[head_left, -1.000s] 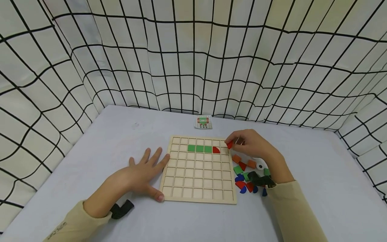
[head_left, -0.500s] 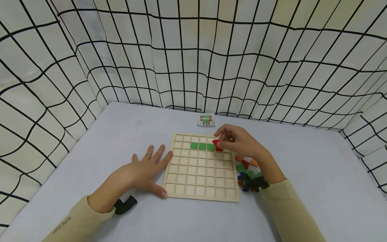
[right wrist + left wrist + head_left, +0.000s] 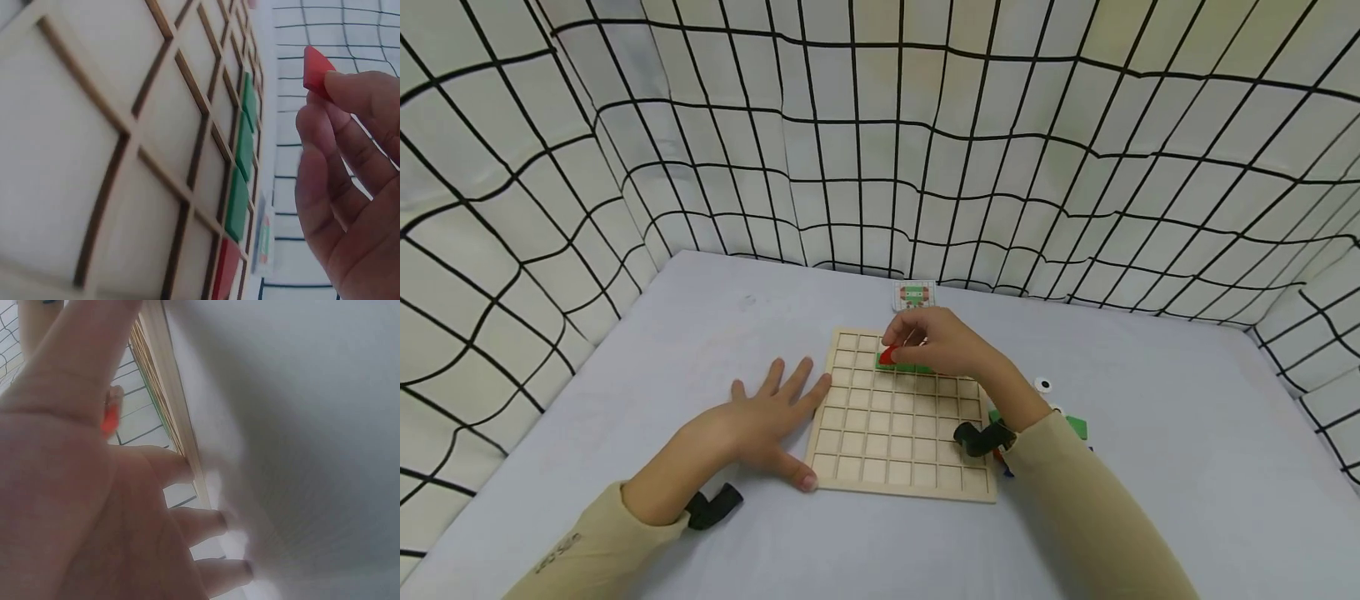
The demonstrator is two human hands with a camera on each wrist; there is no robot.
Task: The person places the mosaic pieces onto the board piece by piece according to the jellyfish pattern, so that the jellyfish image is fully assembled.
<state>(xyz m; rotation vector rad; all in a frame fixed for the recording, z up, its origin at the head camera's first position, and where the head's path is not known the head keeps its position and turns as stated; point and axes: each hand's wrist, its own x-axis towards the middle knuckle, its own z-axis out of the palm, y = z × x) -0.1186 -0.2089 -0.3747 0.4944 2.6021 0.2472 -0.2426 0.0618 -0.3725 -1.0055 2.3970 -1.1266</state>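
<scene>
**Red piece swept left across the board!**

Head view: the right hand (image 3: 946, 343) has carried a red quarter-circle piece (image 3: 887, 357) left, thumb and finger pinching it above the far rows of the wooden grid board (image 3: 887, 425). Left hand (image 3: 763, 427), fingers spread, sits at the board's left edge.

Left wrist: splayed fingers, one against the rim.

Right wrist: that pinched piece is clear of the board; three green squares (image 3: 244, 147) line up, another red piece (image 3: 226, 269) beside them.
</scene>
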